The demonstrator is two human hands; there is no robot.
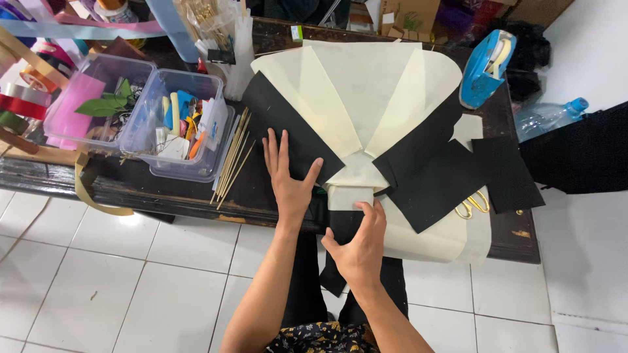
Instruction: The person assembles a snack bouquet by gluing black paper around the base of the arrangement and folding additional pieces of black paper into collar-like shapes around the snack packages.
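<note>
Both hands, left (pixel 288 176) and right (pixel 361 245), press fanned cream-and-black paper (pixel 366 111).

A craft or gift-wrapping workshop, by the look of it. Dark wooden tabletop (pixel 261 196) over white floor tiles (pixel 131 274), crowded with supplies: clear plastic storage boxes (pixel 180 127) at left stuffed with small colourful tools, a bundle of thin wooden skewers (pixel 234 157) beside them, coloured ribbon rolls (pixel 26 98) at far left, layered cream and black wrapping sheets (pixel 366 104) in the middle, a blue tape dispenser (pixel 486 68) at far right, gold-handled scissors (pixel 472 205) near right.
</note>
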